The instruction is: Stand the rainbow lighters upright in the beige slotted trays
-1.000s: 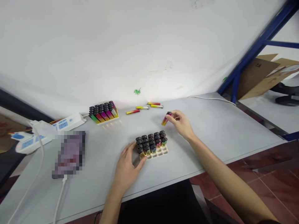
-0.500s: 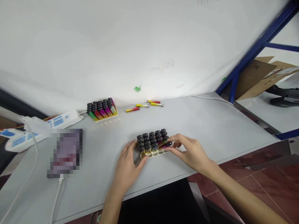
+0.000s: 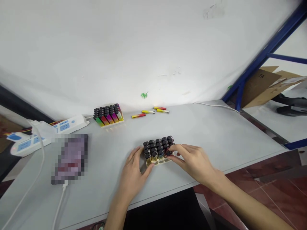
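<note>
A pale tray (image 3: pixel 161 161) with round holes stands on the table, packed with rows of black-topped lighters (image 3: pixel 153 149). Several holes along its front edge hold nothing. My left hand (image 3: pixel 132 175) steadies the tray at its left end, thumb at the front corner and fingers along the side. At the right end, my right hand (image 3: pixel 194 163) pinches a lighter (image 3: pixel 169 153) by its black top, between thumb and forefinger. That lighter is upright or nearly so, in the front part of the tray; its lower end is hidden.
Another filled tray of coloured lighters (image 3: pixel 109 118) stands by the wall. Several loose lighters (image 3: pixel 148 112) lie to its right. At the left are a power strip (image 3: pixel 69 125) and a blurred phone-like device (image 3: pixel 72 156) with a white cable (image 3: pixel 59 201). Cardboard boxes (image 3: pixel 261 84) sit beyond a blue frame.
The lighter in my right hand has gone from leaning over to more upright, moving slightly left into the tray. My left hand keeps its place on the tray. The view has shifted slightly.
</note>
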Tool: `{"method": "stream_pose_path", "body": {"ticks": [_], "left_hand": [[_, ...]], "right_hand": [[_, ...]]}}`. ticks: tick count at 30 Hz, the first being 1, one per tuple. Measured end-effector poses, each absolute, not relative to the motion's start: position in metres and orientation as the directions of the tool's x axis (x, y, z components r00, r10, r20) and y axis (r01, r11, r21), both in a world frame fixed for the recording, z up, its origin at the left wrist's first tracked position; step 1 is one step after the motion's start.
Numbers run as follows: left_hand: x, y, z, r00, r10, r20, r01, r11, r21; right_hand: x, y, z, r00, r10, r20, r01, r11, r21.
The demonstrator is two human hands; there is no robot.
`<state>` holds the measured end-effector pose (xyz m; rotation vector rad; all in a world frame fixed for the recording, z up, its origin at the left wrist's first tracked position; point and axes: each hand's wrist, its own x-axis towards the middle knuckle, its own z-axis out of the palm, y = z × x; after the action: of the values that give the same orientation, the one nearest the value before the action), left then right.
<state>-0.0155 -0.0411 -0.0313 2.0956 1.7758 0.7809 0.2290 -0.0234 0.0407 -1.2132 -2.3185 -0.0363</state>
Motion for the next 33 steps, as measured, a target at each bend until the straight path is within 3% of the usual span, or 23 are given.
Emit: {"method": "stream_pose_path", "body": {"ticks": [7, 12, 14, 18, 21, 26, 29, 33], "left_hand": [[-0.018, -0.039, -0.038, 0.096, 0.968, 0.231, 0.832, -0.206, 0.516], [-0.018, -0.039, -0.038, 0.093, 0.968, 0.232, 0.829, -0.205, 0.521], [-0.018, -0.039, -0.038, 0.090, 0.968, 0.233, 0.833, -0.202, 0.516], [-0.018, -0.039, -0.038, 0.094, 0.968, 0.234, 0.842, -0.203, 0.500], [-0.019, -0.038, -0.038, 0.105, 0.965, 0.239, 0.844, -0.214, 0.492], [-0.018, -0.038, -0.038, 0.120, 0.963, 0.241, 0.840, -0.228, 0.493], [-0.018, -0.039, -0.037, 0.116, 0.964, 0.238, 0.841, -0.223, 0.493], [-0.019, -0.039, -0.036, 0.107, 0.970, 0.217, 0.849, -0.203, 0.488]], "right_hand": [[0.222, -0.022, 0.044, -0.461, 0.802, 0.380, 0.833, 0.539, -0.126], [0.227, -0.012, 0.057, -0.364, 0.811, 0.458, 0.837, 0.501, -0.221], [0.232, 0.011, 0.059, -0.259, 0.852, 0.455, 0.867, 0.413, -0.279], [0.235, 0.094, 0.044, -0.144, 0.941, 0.306, 0.906, 0.250, -0.341], [0.233, 0.153, 0.021, -0.105, 0.976, 0.189, 0.957, 0.150, -0.246], [0.233, 0.185, -0.010, -0.066, 0.980, 0.189, 0.967, 0.110, -0.231], [0.238, 0.173, -0.015, -0.064, 0.962, 0.267, 0.927, 0.156, -0.340], [0.240, 0.149, -0.008, 0.024, 0.918, 0.397, 0.684, 0.275, -0.676]]}}
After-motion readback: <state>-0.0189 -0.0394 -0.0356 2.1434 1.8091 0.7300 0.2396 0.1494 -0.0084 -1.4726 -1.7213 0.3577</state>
